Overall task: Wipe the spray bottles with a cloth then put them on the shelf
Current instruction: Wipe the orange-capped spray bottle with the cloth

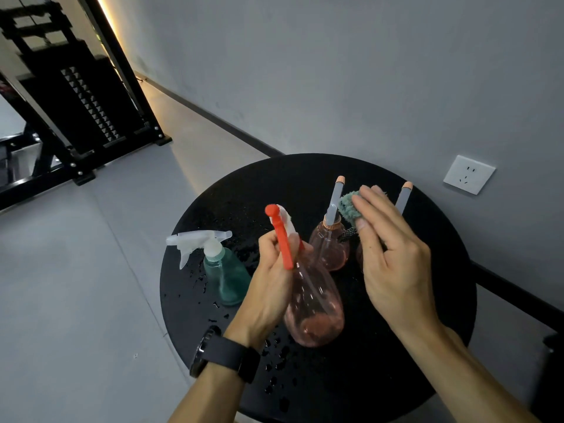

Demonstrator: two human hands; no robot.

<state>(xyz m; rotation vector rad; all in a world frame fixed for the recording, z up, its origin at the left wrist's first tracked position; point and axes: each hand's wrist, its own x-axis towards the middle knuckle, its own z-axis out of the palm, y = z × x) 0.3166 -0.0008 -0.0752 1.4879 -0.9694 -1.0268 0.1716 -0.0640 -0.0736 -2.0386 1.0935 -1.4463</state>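
Gripping a clear pink plastic spray bottle with a red trigger (312, 303) by its neck, the person's left hand (271, 288) holds it tilted above a round black table (351, 377) beaded with water drops. The right hand (393, 257), fingers partly spread, pins a fluffy green cloth (350, 206) under its fingertips, lifted clear of the bottle and not yet touching it. Behind stand a small pink bottle with a grey tube nozzle (330, 245) and a second one like it (404, 196), mostly hidden by the right hand; a teal bottle with a white trigger (224, 270) stands to the left. A black metal rack (82, 117), possibly the shelf, stands well apart. Wiping should go best by bringing the cloth down around the body while the left hand turns the bottle, keeping a firm neck grip since wet plastic may slip.
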